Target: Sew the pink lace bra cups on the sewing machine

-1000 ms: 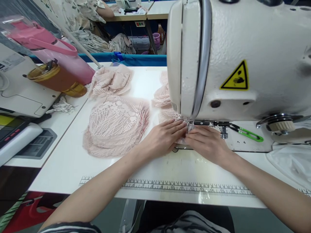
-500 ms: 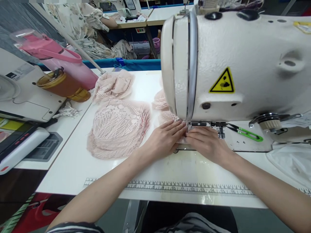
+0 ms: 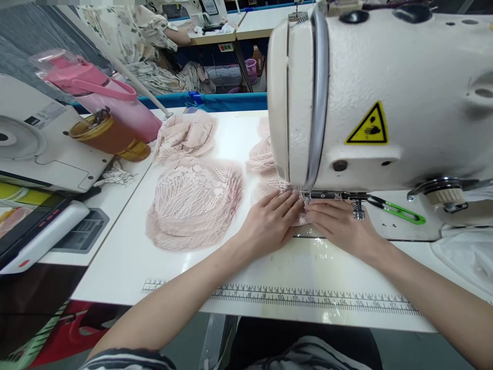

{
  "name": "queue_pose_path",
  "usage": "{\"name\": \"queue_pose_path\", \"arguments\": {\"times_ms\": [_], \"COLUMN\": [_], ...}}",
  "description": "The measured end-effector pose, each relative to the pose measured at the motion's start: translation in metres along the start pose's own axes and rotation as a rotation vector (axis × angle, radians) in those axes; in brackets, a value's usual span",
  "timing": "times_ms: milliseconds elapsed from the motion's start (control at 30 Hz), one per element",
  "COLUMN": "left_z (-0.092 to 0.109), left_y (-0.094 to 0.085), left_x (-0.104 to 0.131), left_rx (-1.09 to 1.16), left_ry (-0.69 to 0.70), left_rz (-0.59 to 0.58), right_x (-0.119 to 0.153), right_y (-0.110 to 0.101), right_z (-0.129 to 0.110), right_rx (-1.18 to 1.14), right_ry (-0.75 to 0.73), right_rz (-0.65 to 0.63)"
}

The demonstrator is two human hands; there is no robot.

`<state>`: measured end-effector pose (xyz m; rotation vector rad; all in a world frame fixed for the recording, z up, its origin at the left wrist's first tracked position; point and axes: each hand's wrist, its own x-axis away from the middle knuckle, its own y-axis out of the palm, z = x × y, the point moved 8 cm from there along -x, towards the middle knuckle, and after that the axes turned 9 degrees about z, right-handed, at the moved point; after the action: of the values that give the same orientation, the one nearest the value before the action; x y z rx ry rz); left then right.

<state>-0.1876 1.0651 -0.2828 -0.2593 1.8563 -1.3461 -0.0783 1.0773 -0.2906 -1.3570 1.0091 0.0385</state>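
Since both hands are crowded in at the needle end, most of the lace (image 3: 262, 158) being worked is half hidden — it's on the table (image 3: 323, 264), partly under the head of the machine (image 3: 362, 77), with some spilling out behind the left hand. Left hand (image 3: 269, 218) lies flat on it, fingers together and straight. Right hand (image 3: 342, 226) is laid out much the same just beside it, fingertips at the lace edge. Can't tell if either one is actually pinching any fabric or only pressing down.

Right of the hands, green snips (image 3: 404, 211) sit on the machine bed, and some white cloth (image 3: 468, 257) is past that. Over to the left there's a lace stack (image 3: 192, 205) with a crumpled bundle (image 3: 188, 134) behind it, then an amber cup (image 3: 110, 136) and a pink bottle (image 3: 115, 103). Ruler (image 3: 285, 297) runs along the near edge. Way back — a person (image 3: 119, 31) in floral clothes at another table.
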Motion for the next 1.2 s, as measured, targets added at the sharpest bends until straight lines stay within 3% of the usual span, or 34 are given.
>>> {"name": "queue_pose_path", "arguments": {"times_ms": [233, 733, 1000, 1200], "left_z": [0.003, 0.006, 0.012, 0.006], "left_y": [0.0, 0.0, -0.005, -0.006], "left_x": [-0.002, -0.004, 0.001, 0.0], "left_rx": [-0.02, -0.069, -0.011, 0.03], "left_ry": [-0.02, -0.031, 0.111, 0.066], "left_rz": [-0.025, 0.028, 0.079, 0.057], "right_x": [-0.006, -0.01, -0.009, -0.01], "right_y": [-0.023, -0.022, -0.021, -0.022], "right_z": [-0.003, 0.012, 0.008, -0.002], "right_rx": [0.109, -0.031, 0.08, 0.218], "right_ry": [-0.041, 0.07, 0.042, 0.001], "right_rz": [0.149, 0.117, 0.094, 0.111]}}
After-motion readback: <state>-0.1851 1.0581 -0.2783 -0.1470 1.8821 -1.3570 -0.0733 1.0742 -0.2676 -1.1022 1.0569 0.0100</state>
